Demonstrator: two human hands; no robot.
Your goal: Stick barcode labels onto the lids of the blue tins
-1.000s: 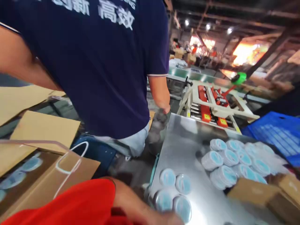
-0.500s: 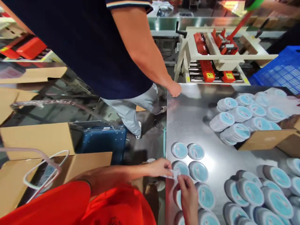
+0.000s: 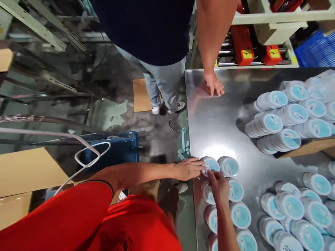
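Two rows of round white jars with light-blue lid labels run along the left edge of a metal table (image 3: 209,129). My left hand (image 3: 188,168) reaches over that edge, its fingers stretched out and touching the farthest left jar (image 3: 211,162). Thumb and fingers of my right hand (image 3: 219,184) pinch a small, clear-whitish piece of film (image 3: 208,170) against the near side of this jar's lid. Fingertips hide part of the film. Right beside it stands another jar (image 3: 228,166). My right forearm covers parts of the nearer jars.
Stacked jars (image 3: 272,122) lie at the far right by a cardboard box (image 3: 309,146); more jars (image 3: 290,205) stand nearer. Across the table corner, a co-worker's hand (image 3: 214,83) rests flat. A blue case (image 3: 123,146) and looped white cable (image 3: 91,153) are at left.
Both hands have come from holding the clear film above the jars to the farthest left jar's lid. The co-worker's fist has opened flat on the table. My view has tilted down.
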